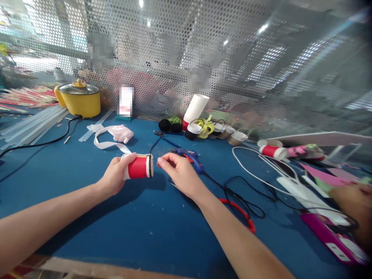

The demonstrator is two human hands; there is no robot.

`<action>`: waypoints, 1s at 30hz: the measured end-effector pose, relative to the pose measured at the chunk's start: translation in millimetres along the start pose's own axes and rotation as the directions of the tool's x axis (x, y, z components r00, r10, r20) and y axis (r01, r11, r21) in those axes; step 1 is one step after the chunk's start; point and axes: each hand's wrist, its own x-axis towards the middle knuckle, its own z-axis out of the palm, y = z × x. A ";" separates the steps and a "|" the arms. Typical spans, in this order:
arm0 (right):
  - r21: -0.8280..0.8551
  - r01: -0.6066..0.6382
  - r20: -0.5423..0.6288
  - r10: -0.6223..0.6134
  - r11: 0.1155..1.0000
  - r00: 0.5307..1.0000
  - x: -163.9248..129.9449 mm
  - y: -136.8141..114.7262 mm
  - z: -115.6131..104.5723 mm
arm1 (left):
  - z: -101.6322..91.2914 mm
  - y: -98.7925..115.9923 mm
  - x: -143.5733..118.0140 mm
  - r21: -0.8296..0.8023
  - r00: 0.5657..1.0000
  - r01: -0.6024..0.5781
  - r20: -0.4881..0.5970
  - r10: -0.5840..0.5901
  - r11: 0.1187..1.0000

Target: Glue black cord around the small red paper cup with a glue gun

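Head view: red paper cup (138, 167) lying on its side just above the blue table (145, 228), white rim at each end, open mouth toward the right. Gripped at its left end by the left hand (116, 176), thumb (129, 158) over the top, other fingers wrapped beneath. No print or writing readable on the red wall. Thin black cord (151, 155) hanging over the mouth rim and running up and away from the fingers.

Right hand (181, 172) just right of the mouth, fingertips (161, 162) pinched together close to the cord; cannot tell whether anything sits between them. Just behind those fingers, blue glue gun (190, 157) flat on the table, its black cable (238, 197) trailing along the right forearm past a red hoop (241, 212).

Beyond the left thumb, white ribbon (106, 144) and a pale pink bundle (122, 133). Farther back, yellow pot (79, 100) with glass lid, clear glue sticks (35, 126) to its left, a small upright card (126, 101) blurred out, nothing legible. Past the right fingertips, black pom-poms (170, 126), a leaning stack of white cups (195, 108), several cups with handles (205, 130). Perforated metal screen (232, 58) behind everything. Well to the right, another red cup (271, 150), white cord (261, 174), pink paper (322, 176), and another person's hand (356, 201) at the edge.
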 end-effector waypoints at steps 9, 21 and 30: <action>0.158 -0.048 0.151 0.024 0.986 0.988 -9.3 -8.8 7.1 | -2.2 -4.0 1.3 0.053 0.999 -0.013 0.035 0.011 0.999; 0.365 -0.199 0.195 0.134 0.909 0.972 -5.8 -4.7 8.0 | -8.2 -8.9 1.3 0.216 0.984 -0.154 0.121 0.130 0.964; 0.589 -0.355 0.253 0.252 0.726 0.934 -1.9 -6.0 7.9 | -8.5 -7.9 -4.6 0.365 0.941 -0.314 0.240 0.237 0.877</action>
